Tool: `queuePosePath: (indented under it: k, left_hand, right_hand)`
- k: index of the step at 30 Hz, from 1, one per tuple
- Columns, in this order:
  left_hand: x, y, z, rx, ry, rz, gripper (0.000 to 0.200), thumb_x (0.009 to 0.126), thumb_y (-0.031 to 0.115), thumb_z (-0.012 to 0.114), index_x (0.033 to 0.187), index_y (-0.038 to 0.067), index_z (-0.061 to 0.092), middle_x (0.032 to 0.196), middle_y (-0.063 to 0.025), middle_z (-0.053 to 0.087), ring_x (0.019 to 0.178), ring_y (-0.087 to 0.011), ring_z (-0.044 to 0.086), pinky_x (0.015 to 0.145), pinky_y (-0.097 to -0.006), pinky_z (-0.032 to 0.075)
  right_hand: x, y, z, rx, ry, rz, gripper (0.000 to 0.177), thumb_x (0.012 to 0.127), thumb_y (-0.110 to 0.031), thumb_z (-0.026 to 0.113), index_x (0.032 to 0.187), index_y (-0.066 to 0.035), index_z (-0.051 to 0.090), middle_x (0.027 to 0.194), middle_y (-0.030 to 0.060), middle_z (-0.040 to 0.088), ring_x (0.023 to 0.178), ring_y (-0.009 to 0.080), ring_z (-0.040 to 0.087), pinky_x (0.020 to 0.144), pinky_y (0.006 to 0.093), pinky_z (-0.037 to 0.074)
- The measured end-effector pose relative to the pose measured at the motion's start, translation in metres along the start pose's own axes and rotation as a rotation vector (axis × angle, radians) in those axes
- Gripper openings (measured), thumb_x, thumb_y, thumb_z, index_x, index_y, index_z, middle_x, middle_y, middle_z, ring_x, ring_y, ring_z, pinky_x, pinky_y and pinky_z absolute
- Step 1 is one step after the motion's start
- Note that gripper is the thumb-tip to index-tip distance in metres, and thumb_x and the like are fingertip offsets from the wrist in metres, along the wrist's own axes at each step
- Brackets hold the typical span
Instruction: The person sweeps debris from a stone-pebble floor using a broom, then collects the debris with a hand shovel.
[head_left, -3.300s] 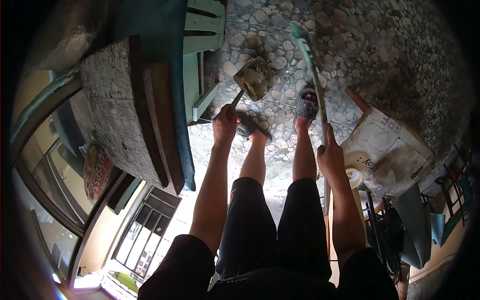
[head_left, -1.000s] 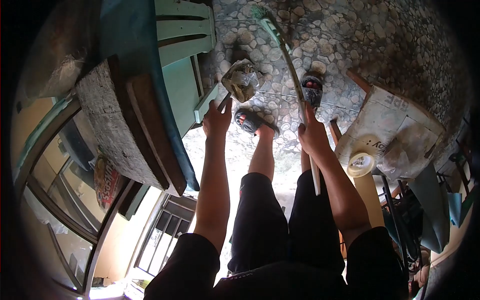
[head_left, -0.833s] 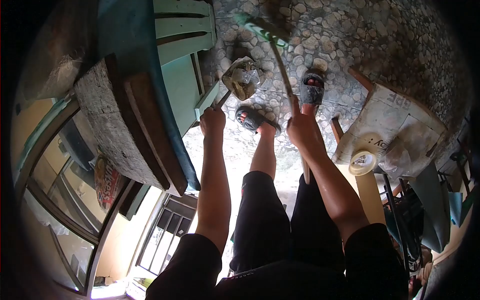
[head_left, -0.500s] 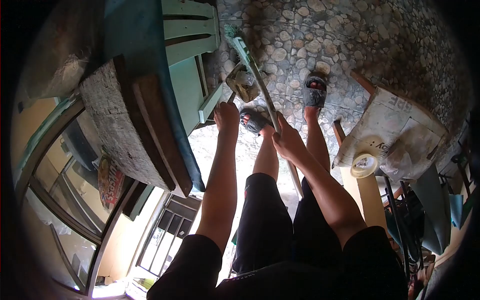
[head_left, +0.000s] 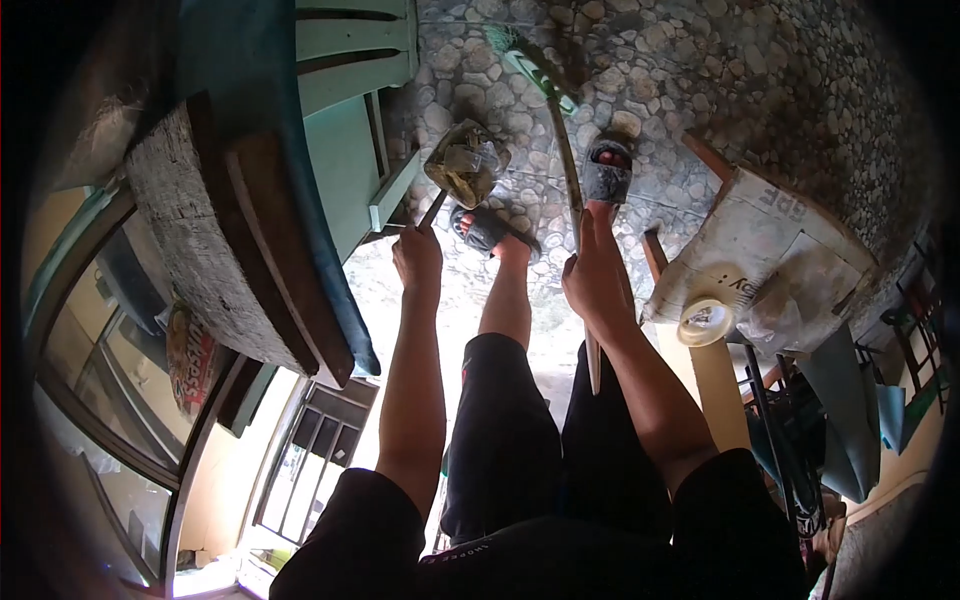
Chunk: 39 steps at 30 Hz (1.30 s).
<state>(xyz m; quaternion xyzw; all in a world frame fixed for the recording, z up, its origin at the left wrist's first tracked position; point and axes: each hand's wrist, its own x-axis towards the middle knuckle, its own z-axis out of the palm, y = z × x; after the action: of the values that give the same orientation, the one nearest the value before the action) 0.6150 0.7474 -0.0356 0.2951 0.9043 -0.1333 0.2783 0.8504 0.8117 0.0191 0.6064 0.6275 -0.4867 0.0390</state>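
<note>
My left hand (head_left: 417,258) is closed round the short dark handle of a dustpan (head_left: 483,190). Crumpled clear plastic (head_left: 470,158) lies inside the pan, which is close over the pebbled floor beside my left sandal (head_left: 482,230). A long-handled broom (head_left: 566,150) is in my right hand (head_left: 598,285), with the lower end of its stick pointing back toward my lap. Its green bristled head (head_left: 530,62) is farther out, up and right of the pan. My right sandal (head_left: 610,172) stands just right of the broom stick.
At right, a cardboard-topped stand (head_left: 755,235) bears a round pale container (head_left: 704,322) and a clear plastic bag (head_left: 790,305). A green wooden bench (head_left: 350,85) and a weathered board (head_left: 215,240) line the left side. The floor (head_left: 680,90) has a pebble pattern.
The broom head has swung right, away from the dustpan, and its stick is steeper. The dustpan now shows more fully, clear of the broom. The whole view has shifted slightly.
</note>
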Motion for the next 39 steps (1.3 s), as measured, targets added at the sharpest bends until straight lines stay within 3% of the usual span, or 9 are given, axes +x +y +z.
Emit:
queuePosePath:
  k: [2,4,5,9,16,17,19,25,39]
  left_hand:
    - [0.002,-0.006,0.008,-0.042,0.003,-0.009,0.033,0.082,0.026,0.046,0.078,-0.004,0.057,0.077,-0.0265,0.058,0.077,-0.0391,0.058,0.07,-0.0464,0.045]
    - [0.005,-0.007,0.015,-0.03,-0.02,-0.046,0.033,0.082,0.025,0.045,0.076,-0.005,0.058,0.076,-0.027,0.058,0.077,-0.0387,0.058,0.07,-0.0467,0.045]
    - [0.008,-0.007,0.018,-0.014,-0.013,-0.042,0.035,0.081,0.024,0.042,0.071,-0.005,0.059,0.075,-0.027,0.058,0.074,-0.0401,0.058,0.068,-0.0468,0.046]
    - [0.015,-0.003,0.019,-0.054,0.086,0.006,0.035,0.081,0.024,0.043,0.069,-0.005,0.059,0.075,-0.0273,0.058,0.074,-0.0403,0.058,0.068,-0.0467,0.046]
    - [0.025,0.004,0.016,-0.13,0.123,0.009,0.034,0.079,0.024,0.046,0.072,-0.006,0.059,0.077,-0.0277,0.058,0.078,-0.041,0.057,0.069,-0.0465,0.045]
    - [0.022,0.006,0.014,-0.114,0.092,-0.022,0.034,0.079,0.024,0.046,0.072,-0.006,0.059,0.077,-0.0277,0.058,0.078,-0.0409,0.057,0.07,-0.0465,0.045]
    - [0.021,0.003,0.019,-0.112,0.063,-0.042,0.032,0.079,0.024,0.046,0.075,-0.006,0.059,0.078,-0.0275,0.058,0.078,-0.0408,0.057,0.07,-0.0465,0.046]
    - [-0.012,-0.02,0.025,-0.124,0.02,-0.085,0.032,0.081,0.025,0.045,0.077,-0.003,0.059,0.077,-0.0251,0.059,0.077,-0.0401,0.058,0.069,-0.0463,0.045]
    - [-0.066,-0.112,0.078,-0.318,0.05,-0.255,0.035,0.08,0.027,0.05,0.071,-0.006,0.059,0.076,-0.0267,0.058,0.076,-0.0407,0.057,0.069,-0.0461,0.045]
  right_hand:
    - [0.002,-0.007,0.006,-0.078,0.014,0.004,0.063,0.07,0.005,0.049,0.127,0.007,0.022,0.112,0.0324,0.044,0.105,0.0369,0.048,0.084,0.0376,0.043]
    - [0.011,-0.004,0.025,-0.043,-0.309,0.27,0.067,0.071,0.002,0.05,0.129,0.006,0.018,0.076,0.0271,0.057,0.074,0.0373,0.059,0.063,0.0399,0.048]
    - [0.006,0.013,0.053,-0.007,-0.105,0.073,0.07,0.072,-0.001,0.05,0.13,0.005,0.013,0.052,0.0186,0.054,0.051,0.036,0.056,0.048,0.0424,0.045]
    - [0.0,-0.008,0.059,0.159,-0.151,0.049,0.052,0.08,-0.011,0.046,0.125,0.003,0.025,0.069,0.0284,0.055,0.065,0.0425,0.057,0.055,0.047,0.047]
    - [-0.004,-0.019,0.007,0.169,-0.32,0.076,0.054,0.076,-0.008,0.048,0.126,-0.004,0.028,0.072,0.0279,0.056,0.066,0.0417,0.057,0.06,0.0467,0.048]
    - [0.0,-0.022,-0.01,0.17,-0.404,0.162,0.06,0.074,-0.008,0.05,0.128,-0.004,0.025,0.087,0.0322,0.054,0.074,0.04,0.058,0.064,0.0438,0.048]
    - [0.0,-0.009,-0.025,0.033,-0.183,-0.069,0.059,0.075,-0.008,0.05,0.129,-0.008,0.026,0.105,0.0369,0.045,0.081,0.0396,0.057,0.07,0.0424,0.048]
    - [0.011,0.008,-0.037,-0.135,-0.012,-0.03,0.056,0.079,-0.014,0.047,0.13,-0.009,0.023,0.072,0.0276,0.058,0.072,0.0423,0.057,0.064,0.0461,0.047]
    - [0.014,-0.013,0.063,-0.289,-0.038,0.016,0.057,0.073,-0.006,0.049,0.122,0.007,0.024,0.075,0.0275,0.058,0.072,0.0402,0.058,0.063,0.0459,0.047]
